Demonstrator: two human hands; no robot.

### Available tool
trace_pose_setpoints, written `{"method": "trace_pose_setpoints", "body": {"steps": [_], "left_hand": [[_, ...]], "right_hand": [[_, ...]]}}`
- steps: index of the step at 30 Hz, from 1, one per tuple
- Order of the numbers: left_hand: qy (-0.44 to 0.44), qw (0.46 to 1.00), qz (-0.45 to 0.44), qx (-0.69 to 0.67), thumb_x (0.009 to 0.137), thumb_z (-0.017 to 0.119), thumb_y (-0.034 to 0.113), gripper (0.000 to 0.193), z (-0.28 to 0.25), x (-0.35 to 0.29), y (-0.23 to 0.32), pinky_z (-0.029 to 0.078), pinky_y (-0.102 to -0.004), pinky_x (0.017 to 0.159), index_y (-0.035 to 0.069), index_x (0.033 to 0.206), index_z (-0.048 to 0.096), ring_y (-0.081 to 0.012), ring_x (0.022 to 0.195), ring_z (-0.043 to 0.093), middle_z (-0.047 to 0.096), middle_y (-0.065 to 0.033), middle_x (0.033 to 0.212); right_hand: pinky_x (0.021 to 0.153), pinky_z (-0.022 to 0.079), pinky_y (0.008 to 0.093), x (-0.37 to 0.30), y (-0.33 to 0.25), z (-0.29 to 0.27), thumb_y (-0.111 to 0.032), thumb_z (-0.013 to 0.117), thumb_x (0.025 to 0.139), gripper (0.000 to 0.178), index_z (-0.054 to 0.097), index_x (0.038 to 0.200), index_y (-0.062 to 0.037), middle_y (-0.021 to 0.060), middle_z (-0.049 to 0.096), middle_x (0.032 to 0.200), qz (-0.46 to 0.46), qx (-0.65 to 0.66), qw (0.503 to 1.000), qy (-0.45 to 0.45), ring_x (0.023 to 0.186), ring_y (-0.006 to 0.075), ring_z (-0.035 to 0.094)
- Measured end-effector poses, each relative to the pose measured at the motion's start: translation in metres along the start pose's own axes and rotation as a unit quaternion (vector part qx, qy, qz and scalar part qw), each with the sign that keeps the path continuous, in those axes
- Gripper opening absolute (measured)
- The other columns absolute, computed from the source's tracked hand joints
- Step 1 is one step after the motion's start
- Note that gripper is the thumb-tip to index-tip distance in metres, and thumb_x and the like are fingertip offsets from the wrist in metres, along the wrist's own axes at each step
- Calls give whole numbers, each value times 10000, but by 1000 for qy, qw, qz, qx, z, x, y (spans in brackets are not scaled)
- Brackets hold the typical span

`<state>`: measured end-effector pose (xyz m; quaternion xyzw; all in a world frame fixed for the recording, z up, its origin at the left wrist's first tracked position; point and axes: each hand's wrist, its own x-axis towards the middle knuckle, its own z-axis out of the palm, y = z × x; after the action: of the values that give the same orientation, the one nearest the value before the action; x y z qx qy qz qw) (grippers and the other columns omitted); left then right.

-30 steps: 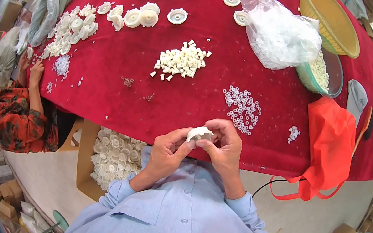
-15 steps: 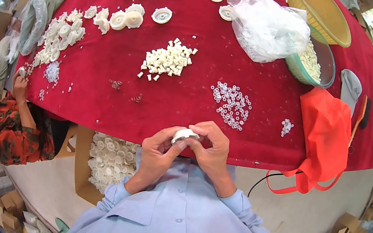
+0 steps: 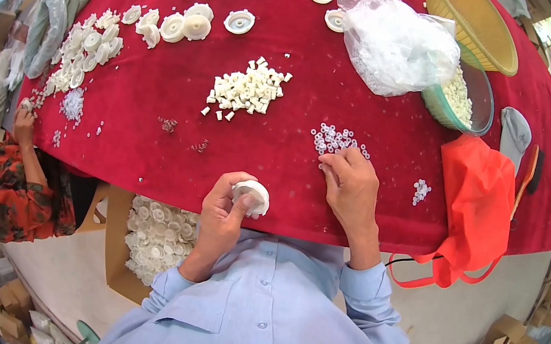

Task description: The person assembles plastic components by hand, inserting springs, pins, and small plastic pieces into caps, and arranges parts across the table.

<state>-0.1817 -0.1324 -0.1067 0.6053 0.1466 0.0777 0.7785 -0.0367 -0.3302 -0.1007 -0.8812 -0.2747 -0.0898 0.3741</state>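
Observation:
Close to the table's front edge, my left hand (image 3: 220, 215) is closed round a white round plastic cap (image 3: 256, 196), its thumb across the cap's face. My right hand (image 3: 355, 192) reaches over the near side of a pile of small white plastic rings (image 3: 334, 138) and hides part of it. Its thumb and forefinger are pinched together at the pile's edge; whatever is between them is too small to make out. Beyond my hands lies a heap of cream plastic plugs (image 3: 249, 88). Two little clusters of metal springs (image 3: 167, 125) lie left of my left hand.
White caps (image 3: 197, 21) cover the far left of the red tablecloth (image 3: 160, 84). At right are a plastic bag (image 3: 398, 41), a green bowl of plugs (image 3: 488, 108), a yellow basket (image 3: 479, 24), a red bag (image 3: 475, 195) and a brush (image 3: 528, 178). Another person (image 3: 17, 183) sits at left; a carton (image 3: 114, 240) holds caps.
My hands have parted. The right one let go of the cap and moved right and forward to the rings. My left hand kept the cap, now tilted with its face showing.

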Motion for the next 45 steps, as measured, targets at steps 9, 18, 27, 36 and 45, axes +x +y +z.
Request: {"method": "trace_pose_setpoints", "body": {"steps": [9,18,27,36,45], "left_hand": [[-30,999,-5,-16,1069,586,86,224,-3,4,0,513,-251,718,57,1283,527,-103,831,609,659,-49,978],[-69,997,-34,-5,1055,624,128,242,-12,4,-4,545,-276,698,55,1263,523,-122,826,643,673,-73,960],[-76,996,42,23,1066,589,114,206,-14,3,17,544,-288,704,49,1232,486,-155,831,648,676,-136,980],[-134,906,309,257,959,625,-28,236,-16,-9,67,594,-351,660,89,1140,527,-307,825,732,714,-211,1039],[-154,968,119,157,790,635,18,243,-26,-26,88,600,-365,707,-36,1019,697,-297,865,734,725,-219,1051]], "right_hand": [[749,402,402,5,-2,-5,-114,752,840,62,691,841,-102,45,593,830,-87,-144,985,-49,804,235,608],[754,409,399,13,-3,-13,-76,776,762,151,644,831,-101,58,604,828,-65,-127,986,-89,783,255,617],[733,550,259,-3,-49,-4,68,707,846,152,658,972,-3,67,734,929,132,345,928,-43,817,98,690],[781,585,287,9,-105,-32,78,773,817,439,638,1221,-28,85,762,888,26,417,902,-107,845,155,755],[741,585,305,20,-117,-48,79,801,741,589,655,1294,-60,46,759,897,-96,368,917,-125,838,179,740]]}}
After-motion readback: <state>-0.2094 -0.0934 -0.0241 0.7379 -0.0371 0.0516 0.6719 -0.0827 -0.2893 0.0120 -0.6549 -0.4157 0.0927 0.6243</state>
